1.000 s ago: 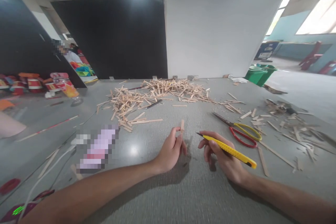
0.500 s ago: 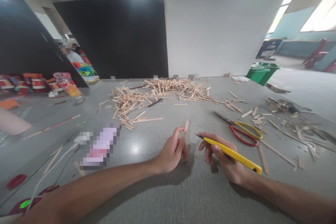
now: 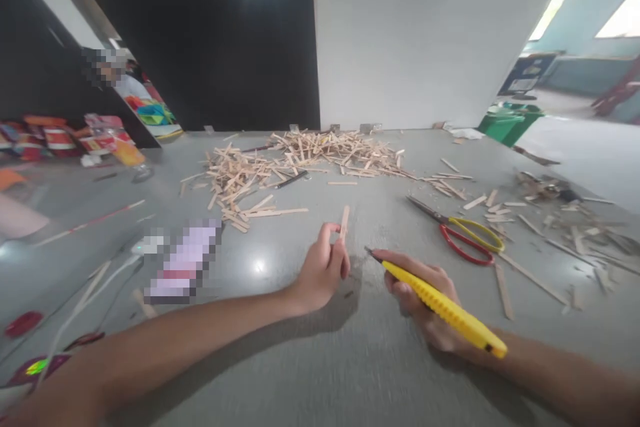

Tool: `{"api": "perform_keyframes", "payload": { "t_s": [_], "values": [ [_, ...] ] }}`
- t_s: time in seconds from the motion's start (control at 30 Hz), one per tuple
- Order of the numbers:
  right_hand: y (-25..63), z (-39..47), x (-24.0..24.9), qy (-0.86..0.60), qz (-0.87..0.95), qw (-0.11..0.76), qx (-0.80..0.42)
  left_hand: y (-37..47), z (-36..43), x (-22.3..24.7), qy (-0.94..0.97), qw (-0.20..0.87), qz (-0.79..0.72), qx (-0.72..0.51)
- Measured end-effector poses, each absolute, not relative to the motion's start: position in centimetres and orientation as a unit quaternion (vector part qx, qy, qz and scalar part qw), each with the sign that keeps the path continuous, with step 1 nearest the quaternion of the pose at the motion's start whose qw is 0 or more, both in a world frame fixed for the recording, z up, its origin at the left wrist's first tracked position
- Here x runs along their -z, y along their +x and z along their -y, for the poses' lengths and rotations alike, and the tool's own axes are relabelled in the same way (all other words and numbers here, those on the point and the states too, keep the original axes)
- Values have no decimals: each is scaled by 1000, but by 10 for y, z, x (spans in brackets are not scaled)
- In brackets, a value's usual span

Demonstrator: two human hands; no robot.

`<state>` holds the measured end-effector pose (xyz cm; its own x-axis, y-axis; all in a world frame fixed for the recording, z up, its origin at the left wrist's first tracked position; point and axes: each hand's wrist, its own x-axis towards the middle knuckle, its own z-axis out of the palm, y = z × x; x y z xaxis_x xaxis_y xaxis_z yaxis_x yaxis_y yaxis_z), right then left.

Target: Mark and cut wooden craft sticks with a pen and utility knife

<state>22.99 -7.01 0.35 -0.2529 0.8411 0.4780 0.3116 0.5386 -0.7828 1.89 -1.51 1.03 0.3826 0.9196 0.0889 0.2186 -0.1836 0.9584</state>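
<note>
Between the thumb and fingers of my left hand (image 3: 323,270) a short flat wooden stick (image 3: 345,217) is pinched, its free end pointing up and away from me. My right hand (image 3: 425,293) is closed around a yellow utility knife (image 3: 445,307), whose dark tip points left toward the stick. Knife tip and stick are apart. Beyond my right hand lie scissors (image 3: 465,237) with one red and one yellow handle. A heap of similar wooden sticks (image 3: 330,150) spreads along the back of the grey table (image 3: 280,360).
Loose sticks and scraps (image 3: 575,233) litter the right side. At left are a blurred-out purple object (image 3: 185,260), a white cable (image 3: 75,313) and a bottle (image 3: 130,157). Another person's arm (image 3: 20,217) rests at the left edge. Black and white panels (image 3: 400,40) stand behind the table.
The view has tilted downward. The stick in my left hand now stands taller and more upright. My right hand has turned, with its fingers curled closer around the knife.
</note>
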Motion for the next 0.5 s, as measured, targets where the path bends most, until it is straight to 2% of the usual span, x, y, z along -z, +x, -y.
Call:
{"api": "perform_keyframes", "payload": {
  "t_s": [0.27,0.5],
  "values": [
    [233,67,-1,-362,736,518,-243,14,19,-16,688,469,-427,-352],
    [230,58,-11,-483,618,502,-364,15,35,-20,674,509,-461,-271]
  ]
}}
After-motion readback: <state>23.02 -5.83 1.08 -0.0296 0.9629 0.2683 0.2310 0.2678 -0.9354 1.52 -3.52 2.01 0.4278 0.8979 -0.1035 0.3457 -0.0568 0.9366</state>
